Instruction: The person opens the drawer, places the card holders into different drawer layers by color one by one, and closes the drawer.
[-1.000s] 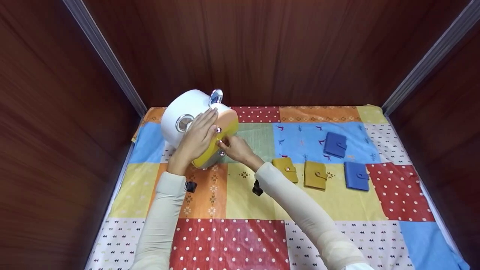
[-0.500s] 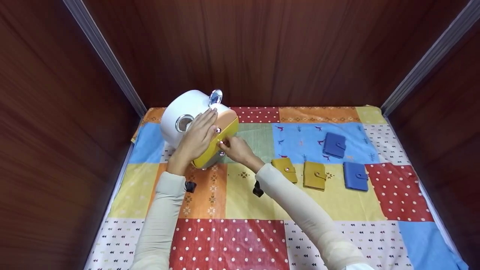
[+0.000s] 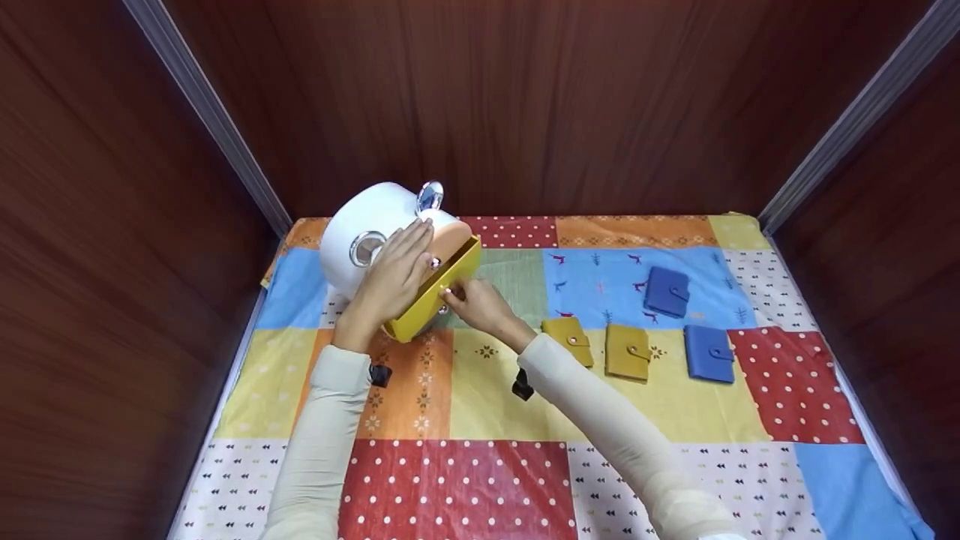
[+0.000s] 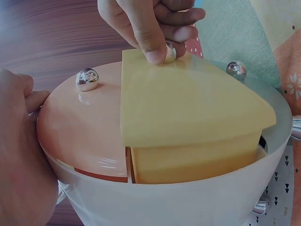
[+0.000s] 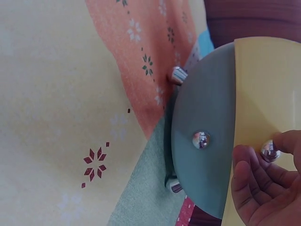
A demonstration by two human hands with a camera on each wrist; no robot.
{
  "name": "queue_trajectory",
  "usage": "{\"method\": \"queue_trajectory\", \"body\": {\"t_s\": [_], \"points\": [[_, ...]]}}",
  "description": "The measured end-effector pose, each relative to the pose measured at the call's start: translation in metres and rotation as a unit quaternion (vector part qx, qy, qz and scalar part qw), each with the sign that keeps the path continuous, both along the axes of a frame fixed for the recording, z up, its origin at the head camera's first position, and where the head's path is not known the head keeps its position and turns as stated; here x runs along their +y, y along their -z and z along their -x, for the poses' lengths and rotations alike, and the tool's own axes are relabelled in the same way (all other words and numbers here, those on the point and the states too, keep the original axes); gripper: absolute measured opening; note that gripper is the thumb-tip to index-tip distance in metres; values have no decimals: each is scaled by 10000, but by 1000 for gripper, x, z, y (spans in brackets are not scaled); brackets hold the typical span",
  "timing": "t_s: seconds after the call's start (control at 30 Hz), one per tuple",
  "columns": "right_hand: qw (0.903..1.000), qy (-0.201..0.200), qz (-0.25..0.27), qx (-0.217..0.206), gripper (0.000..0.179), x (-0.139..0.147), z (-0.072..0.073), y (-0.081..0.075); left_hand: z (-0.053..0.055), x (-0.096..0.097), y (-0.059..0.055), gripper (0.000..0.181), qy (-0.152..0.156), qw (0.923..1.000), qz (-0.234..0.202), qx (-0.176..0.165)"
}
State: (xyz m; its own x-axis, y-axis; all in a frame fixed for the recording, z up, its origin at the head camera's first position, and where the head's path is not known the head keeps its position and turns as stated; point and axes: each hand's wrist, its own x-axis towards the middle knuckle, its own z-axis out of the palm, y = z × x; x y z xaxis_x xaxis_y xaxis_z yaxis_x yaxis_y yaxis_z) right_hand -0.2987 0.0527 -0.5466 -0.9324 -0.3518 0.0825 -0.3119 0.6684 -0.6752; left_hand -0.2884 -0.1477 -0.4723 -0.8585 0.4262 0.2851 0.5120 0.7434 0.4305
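A white round-bodied drawer box (image 3: 349, 217) stands at the back left, fronted by a peach drawer (image 4: 80, 127), a yellow drawer (image 4: 188, 103) and a grey-green drawer (image 5: 202, 108). The yellow drawer is pulled partly out, with a dark gap along its upper edge in the head view. My right hand (image 3: 484, 307) pinches its silver knob (image 5: 270, 151) with thumb and fingers. My left hand (image 3: 394, 270) rests with straight fingers on the white body beside the peach drawer. The other two drawers sit in the body, each with its own round silver knob.
To the right lie two mustard snap wallets (image 3: 628, 352) and two blue ones (image 3: 709, 352). A patchwork cloth (image 3: 465, 480) covers the table. Dark wood panels (image 3: 525, 105) rise behind and at both sides. A chrome oval piece (image 3: 430, 196) sticks up from the box.
The yellow drawer has gone from flush to partly out, toward the lower right. My right hand moved with it, holding the knob. The left hand stayed in place.
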Motion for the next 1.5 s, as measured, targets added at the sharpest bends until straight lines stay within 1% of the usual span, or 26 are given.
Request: {"method": "queue_trajectory", "body": {"t_s": [0.37,0.57,0.8,1.1,1.3,1.5], "points": [[10000,44,53,21,26,9,-8,3,0,-1,2,55,-11,10000,17,3],[9999,111,34,-71,27,14,-12,3,1,-1,2,54,-39,9999,-40,-85],[10000,84,54,1,27,21,-19,3,1,-2,4,54,-53,10000,-43,52],[9999,81,119,42,27,31,-25,4,1,-2,3,54,-72,10000,-8,-10],[9998,48,187,80,26,37,-31,4,2,-1,4,54,-60,10000,-16,42],[9998,123,160,49,26,44,-35,5,1,0,2,55,-69,10000,19,-10]]}}
